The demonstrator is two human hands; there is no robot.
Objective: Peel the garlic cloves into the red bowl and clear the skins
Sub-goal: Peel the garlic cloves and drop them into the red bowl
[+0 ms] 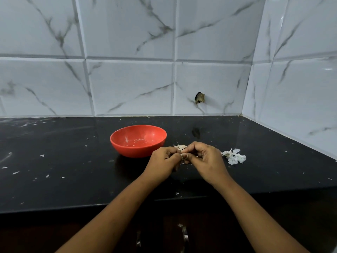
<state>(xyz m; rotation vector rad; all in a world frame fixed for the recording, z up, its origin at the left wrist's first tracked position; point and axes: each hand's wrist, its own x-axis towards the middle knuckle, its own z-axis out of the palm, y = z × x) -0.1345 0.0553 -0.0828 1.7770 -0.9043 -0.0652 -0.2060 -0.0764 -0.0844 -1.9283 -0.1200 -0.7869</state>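
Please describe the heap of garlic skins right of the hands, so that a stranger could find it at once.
On the black counter under the marbled tiles stands a red bowl. Right of it the left hand and right hand pinch a clove, and the skins lie just past the right hand. They form the largest white papery heap; other white bits are small flecks.

Both bare forearms enter from the lower edge and converge toward the centre: the left forearm (116,212) from the lower left, the right forearm (255,212) from the lower right. The left hand (164,159) and right hand (205,157) meet fingertip to fingertip, backs facing up, wrists roughly straight. The fingers (190,149) of each hand curl inward. Between their touching tips they pinch a small pale garlic clove (182,154), which is mostly hidden.
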